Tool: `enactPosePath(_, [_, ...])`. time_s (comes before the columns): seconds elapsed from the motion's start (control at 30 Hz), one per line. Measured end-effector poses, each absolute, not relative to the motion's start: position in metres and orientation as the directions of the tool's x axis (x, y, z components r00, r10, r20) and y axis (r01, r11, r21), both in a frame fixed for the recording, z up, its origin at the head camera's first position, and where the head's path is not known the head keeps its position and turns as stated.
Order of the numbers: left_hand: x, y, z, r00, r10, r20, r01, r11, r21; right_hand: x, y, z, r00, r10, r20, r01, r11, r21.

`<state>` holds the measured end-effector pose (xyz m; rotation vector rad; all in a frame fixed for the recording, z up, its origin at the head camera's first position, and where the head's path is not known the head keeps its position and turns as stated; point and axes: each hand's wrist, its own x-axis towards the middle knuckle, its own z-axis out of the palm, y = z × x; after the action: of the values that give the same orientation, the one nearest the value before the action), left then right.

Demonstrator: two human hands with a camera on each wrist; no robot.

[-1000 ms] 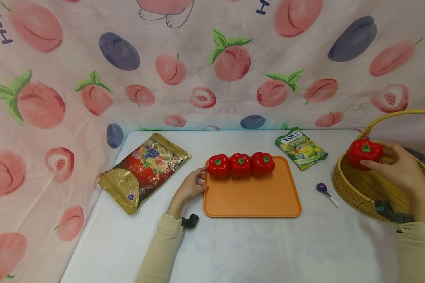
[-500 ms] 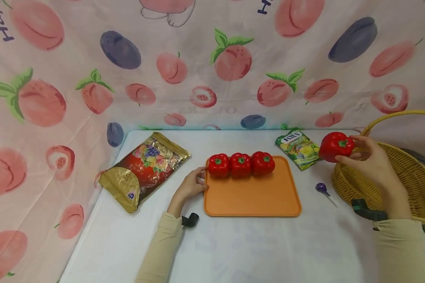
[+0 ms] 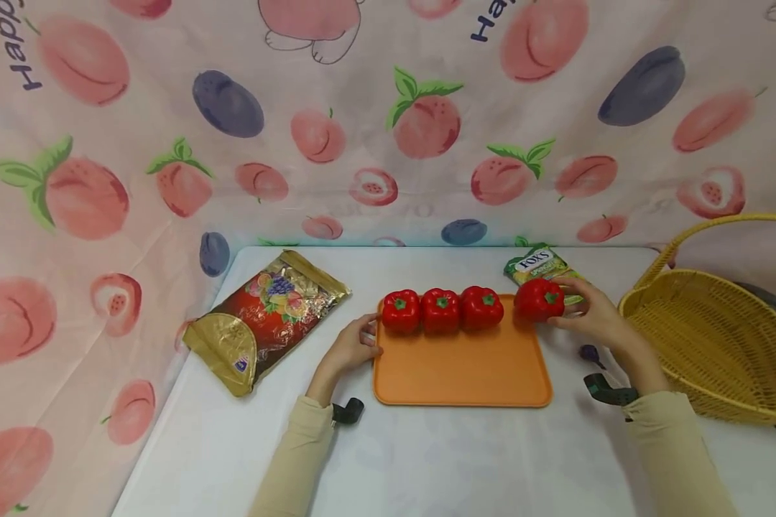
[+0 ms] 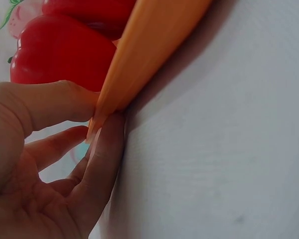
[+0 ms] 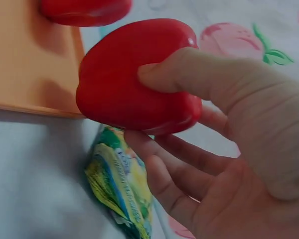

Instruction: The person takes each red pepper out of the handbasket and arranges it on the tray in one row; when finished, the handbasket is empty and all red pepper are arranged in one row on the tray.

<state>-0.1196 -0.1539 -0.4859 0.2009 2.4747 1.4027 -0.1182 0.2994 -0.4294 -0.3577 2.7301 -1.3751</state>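
Observation:
My right hand [image 3: 588, 314] holds a red bell pepper [image 3: 539, 300] between thumb and fingers, above the upper right corner of the orange tray [image 3: 462, 370]. In the right wrist view the thumb presses one side of that bell pepper [image 5: 134, 74], and its shadow falls on the tray. A row of three more red bell peppers [image 3: 440, 311] stands along the tray's far edge, stems up. At the tray's left edge, my left hand [image 3: 350, 343] pinches the rim [image 4: 102, 107]. The left wrist view has the thumb and fingers on opposite sides of it.
A yellow wicker basket [image 3: 718, 359] with a tall handle stands at the right. Between it and the tray lies a purple-wrapped lollipop [image 3: 590, 352]. A green candy bag [image 3: 537, 263] lies behind my right hand, and a large red-and-gold bag [image 3: 265, 316] at the left.
My right hand has carried the bell pepper left, from over the basket to over the tray's right corner. The left hand has stayed on the tray's edge.

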Motion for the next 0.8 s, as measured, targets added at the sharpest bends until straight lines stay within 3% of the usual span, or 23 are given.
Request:
enactPosePath(0.33, [-0.117, -0.153, -0.485, -0.952, 0.256, -0.170, -0.015, 0.514, 0.858, -0.125, 0.281, -0.435, -0.949, -0.316, 0.024, -0.217, 0.592, -0.776])
enactPosePath(0.8, [-0.120, -0.153, -0.487, -0.949, 0.253, -0.190, -0.032, 0.521, 0.853, -0.129, 0.278, -0.440, -0.951, -0.305, -0.052, -0.144, 0.585, -0.798])
